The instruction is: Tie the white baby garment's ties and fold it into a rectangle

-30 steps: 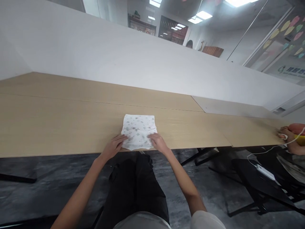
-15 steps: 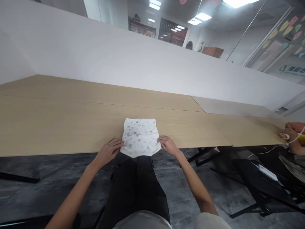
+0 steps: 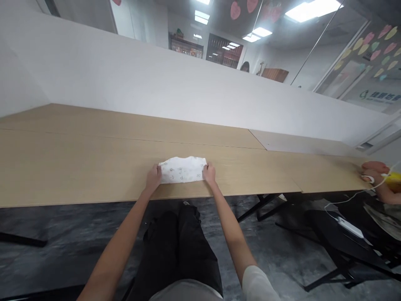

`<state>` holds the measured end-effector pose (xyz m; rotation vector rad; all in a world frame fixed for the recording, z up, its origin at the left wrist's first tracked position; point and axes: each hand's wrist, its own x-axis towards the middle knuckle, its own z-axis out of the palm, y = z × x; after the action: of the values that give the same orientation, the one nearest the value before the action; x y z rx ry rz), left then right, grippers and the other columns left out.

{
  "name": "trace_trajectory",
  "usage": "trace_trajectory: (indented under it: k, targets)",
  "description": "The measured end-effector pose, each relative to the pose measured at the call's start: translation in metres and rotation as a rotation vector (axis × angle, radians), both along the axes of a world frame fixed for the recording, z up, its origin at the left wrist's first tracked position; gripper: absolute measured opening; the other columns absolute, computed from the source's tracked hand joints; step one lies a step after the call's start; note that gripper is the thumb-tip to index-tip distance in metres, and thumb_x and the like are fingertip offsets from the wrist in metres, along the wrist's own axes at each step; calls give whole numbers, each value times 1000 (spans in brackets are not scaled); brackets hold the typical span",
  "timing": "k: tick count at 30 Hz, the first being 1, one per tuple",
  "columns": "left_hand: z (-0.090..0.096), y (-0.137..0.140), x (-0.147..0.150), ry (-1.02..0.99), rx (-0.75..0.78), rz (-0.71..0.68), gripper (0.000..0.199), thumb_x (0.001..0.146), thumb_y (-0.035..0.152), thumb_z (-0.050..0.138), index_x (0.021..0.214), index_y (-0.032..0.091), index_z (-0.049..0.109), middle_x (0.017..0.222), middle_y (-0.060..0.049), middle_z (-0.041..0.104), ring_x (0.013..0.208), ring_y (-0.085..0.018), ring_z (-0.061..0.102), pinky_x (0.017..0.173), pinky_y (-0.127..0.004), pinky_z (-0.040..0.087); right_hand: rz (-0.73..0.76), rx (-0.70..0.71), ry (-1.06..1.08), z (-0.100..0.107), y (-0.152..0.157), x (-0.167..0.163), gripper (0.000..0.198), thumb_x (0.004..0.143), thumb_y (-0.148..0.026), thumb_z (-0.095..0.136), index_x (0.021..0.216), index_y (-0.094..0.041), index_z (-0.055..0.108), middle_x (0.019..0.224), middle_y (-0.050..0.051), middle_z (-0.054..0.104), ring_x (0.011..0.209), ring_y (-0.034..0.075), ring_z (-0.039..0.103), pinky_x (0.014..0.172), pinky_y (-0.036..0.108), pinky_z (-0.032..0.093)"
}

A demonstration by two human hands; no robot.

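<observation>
A white cloth (image 3: 182, 170) with a small printed pattern lies folded over into a low, wide strip near the front edge of the table. My left hand (image 3: 154, 176) grips its left end, thumb on top and fingers curled. At the opposite end, my right hand (image 3: 209, 172) is closed on the right side of the cloth. The cloth's far edge looks slightly wavy. Its underside is hidden.
The light wood table (image 3: 94, 167) runs along a white partition wall (image 3: 156, 83). At far right, another person's hand (image 3: 374, 177) is near an orange object, with a white cable. A black chair (image 3: 332, 234) holds a white power strip (image 3: 350, 228).
The near part of the cloth, which hung over the table edge, has been folded away from me. Both hands moved forward with it and now grip its two ends.
</observation>
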<state>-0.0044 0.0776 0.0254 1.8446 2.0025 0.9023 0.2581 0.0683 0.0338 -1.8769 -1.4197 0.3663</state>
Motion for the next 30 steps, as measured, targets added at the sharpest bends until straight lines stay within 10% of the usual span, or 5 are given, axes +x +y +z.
trace_trajectory:
  k: [30]
  targets:
    - [7,5,12,225,-136,79,39,91,28,40,124,10,51,118,-21,63,100,-31,65,80,-39,50,50,-300,-609,5,-11,-19,39,96,-6,31,126,-7,56,109,25,66,96,27,68,77,34,51]
